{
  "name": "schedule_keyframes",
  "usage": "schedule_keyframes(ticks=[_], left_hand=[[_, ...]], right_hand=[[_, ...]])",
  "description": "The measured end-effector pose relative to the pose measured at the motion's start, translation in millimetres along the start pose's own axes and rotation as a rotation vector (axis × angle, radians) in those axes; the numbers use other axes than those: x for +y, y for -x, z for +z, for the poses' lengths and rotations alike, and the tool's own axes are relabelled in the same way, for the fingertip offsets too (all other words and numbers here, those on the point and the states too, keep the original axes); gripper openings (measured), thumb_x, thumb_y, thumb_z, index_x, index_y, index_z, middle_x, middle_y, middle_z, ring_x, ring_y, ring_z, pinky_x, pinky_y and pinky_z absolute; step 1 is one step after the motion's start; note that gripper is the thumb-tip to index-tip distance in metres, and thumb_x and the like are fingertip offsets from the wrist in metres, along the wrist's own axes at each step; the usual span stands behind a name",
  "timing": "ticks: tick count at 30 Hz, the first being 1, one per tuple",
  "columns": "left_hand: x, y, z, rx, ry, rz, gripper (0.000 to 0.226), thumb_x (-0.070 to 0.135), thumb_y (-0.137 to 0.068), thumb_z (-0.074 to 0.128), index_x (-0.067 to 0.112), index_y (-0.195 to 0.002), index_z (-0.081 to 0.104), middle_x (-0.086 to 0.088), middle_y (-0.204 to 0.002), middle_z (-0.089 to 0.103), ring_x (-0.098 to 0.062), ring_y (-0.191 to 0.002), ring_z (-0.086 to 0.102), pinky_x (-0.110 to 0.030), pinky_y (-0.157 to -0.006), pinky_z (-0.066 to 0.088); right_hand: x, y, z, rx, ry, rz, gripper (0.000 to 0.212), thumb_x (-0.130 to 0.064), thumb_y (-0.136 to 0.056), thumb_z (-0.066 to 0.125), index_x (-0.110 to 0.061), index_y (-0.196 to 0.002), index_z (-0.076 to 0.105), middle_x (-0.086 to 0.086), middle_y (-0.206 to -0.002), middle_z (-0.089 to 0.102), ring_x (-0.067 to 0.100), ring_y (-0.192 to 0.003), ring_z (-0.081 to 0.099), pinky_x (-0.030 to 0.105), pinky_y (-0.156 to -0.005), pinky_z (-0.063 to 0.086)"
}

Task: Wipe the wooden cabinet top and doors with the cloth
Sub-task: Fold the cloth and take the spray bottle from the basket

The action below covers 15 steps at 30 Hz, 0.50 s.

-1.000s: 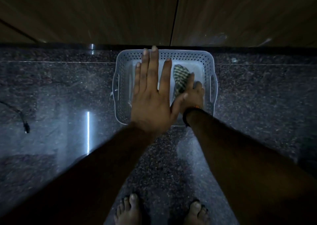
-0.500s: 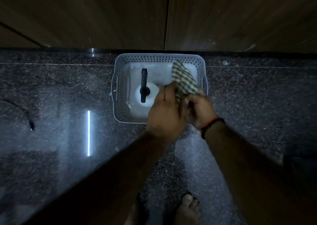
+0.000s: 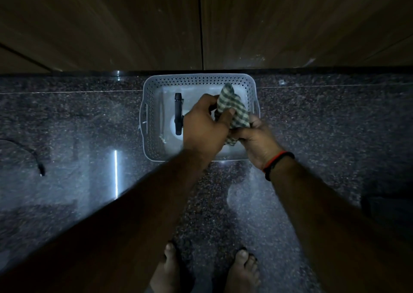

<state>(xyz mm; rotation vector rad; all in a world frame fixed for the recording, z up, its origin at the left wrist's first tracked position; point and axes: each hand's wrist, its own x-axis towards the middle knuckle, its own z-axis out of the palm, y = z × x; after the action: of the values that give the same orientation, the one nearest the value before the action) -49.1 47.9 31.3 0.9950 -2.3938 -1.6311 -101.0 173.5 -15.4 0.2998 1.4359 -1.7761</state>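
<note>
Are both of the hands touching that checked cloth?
Touching. The head view shows the left hand pinching the cloth by its upper part, and the right hand gripping its lower end.

You are standing indoors in what reads as a home, dimly lit. Under your bare feet (image 3: 242, 270) lies a polished, speckled granite floor (image 3: 67, 118) that mirrors a strip light. Along the floor's far edge runs a wall of wood-grain cabinet doors (image 3: 111, 24), split by a dark vertical seam, like a built-in wardrobe or storage unit. Against their base sits a perforated plastic basket (image 3: 196, 79) of household bits, and a loose black cable (image 3: 33, 158) trails over the floor at its left edge.
</note>
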Motion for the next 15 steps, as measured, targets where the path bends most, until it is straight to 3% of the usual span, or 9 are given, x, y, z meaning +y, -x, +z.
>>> schedule_keyframes(ticks=[3, 5, 8, 10, 12, 15], left_hand=[[-6.6, 0.6, -3.4, -0.001, 0.037, -0.041, 0.024, 0.015, -0.086, 0.075, 0.023, -0.090, 0.053, 0.009, -0.080, 0.064, -0.006, -0.074, 0.064, -0.012, -0.060, 0.049], [-10.9, 1.4, -4.7, 0.006, 0.055, -0.058, 0.029, 0.010, -0.084, 0.074, 0.026, -0.086, 0.051, 0.000, -0.080, 0.067, -0.012, -0.072, 0.064, -0.020, -0.060, 0.051], [-13.9, 2.5, -6.6, -0.031, 0.086, -0.074, 0.026, 0.001, -0.085, 0.068, 0.019, -0.089, 0.050, -0.007, -0.081, 0.067, -0.010, -0.069, 0.061, -0.021, -0.058, 0.048], [-12.9, 2.0, -8.6, -0.081, 0.096, -0.080, 0.022, -0.001, -0.088, 0.063, 0.015, -0.093, 0.048, -0.001, -0.077, 0.062, 0.002, -0.062, 0.056, -0.016, -0.057, 0.044], [-12.7, 0.8, -9.9, -0.107, 0.091, -0.076, 0.019, 0.002, -0.089, 0.062, 0.014, -0.094, 0.047, 0.005, -0.075, 0.059, 0.008, -0.059, 0.054, -0.013, -0.058, 0.042], [-11.2, -0.6, -12.5, -0.073, 0.119, -0.071, 0.020, 0.002, -0.089, 0.063, 0.016, -0.095, 0.050, 0.014, -0.084, 0.062, 0.020, -0.069, 0.057, -0.004, -0.063, 0.042]], right_hand=[[3.1, 1.5, 1.9, 0.092, 0.115, -0.094, 0.041, 0.021, -0.076, 0.069, -0.010, -0.101, 0.056, 0.011, -0.106, 0.068, 0.022, -0.097, 0.067, 0.033, -0.077, 0.055], [3.1, 2.7, 3.2, 0.104, 0.169, -0.144, 0.061, 0.018, -0.074, 0.074, -0.021, -0.115, 0.050, 0.006, -0.126, 0.059, 0.014, -0.110, 0.062, 0.030, -0.085, 0.055], [-2.4, 4.3, 4.2, 0.028, 0.365, -0.247, 0.092, 0.007, -0.079, 0.078, -0.041, -0.143, 0.033, -0.003, -0.161, 0.027, 0.013, -0.145, 0.033, 0.031, -0.109, 0.042], [-8.7, 1.5, 5.6, -0.057, 0.471, -0.314, 0.085, 0.006, -0.084, 0.073, -0.042, -0.145, 0.038, -0.008, -0.163, 0.025, 0.011, -0.149, 0.028, 0.035, -0.114, 0.039], [-13.4, -1.6, 8.6, -0.099, 0.510, -0.346, 0.069, 0.001, -0.085, 0.072, -0.036, -0.139, 0.050, -0.002, -0.155, 0.039, 0.018, -0.141, 0.044, 0.042, -0.109, 0.047], [-14.9, -3.1, 12.6, -0.015, 0.636, -0.418, 0.046, -0.016, -0.082, 0.078, -0.024, -0.124, 0.062, 0.004, -0.133, 0.055, 0.024, -0.116, 0.062, 0.043, -0.098, 0.054]])
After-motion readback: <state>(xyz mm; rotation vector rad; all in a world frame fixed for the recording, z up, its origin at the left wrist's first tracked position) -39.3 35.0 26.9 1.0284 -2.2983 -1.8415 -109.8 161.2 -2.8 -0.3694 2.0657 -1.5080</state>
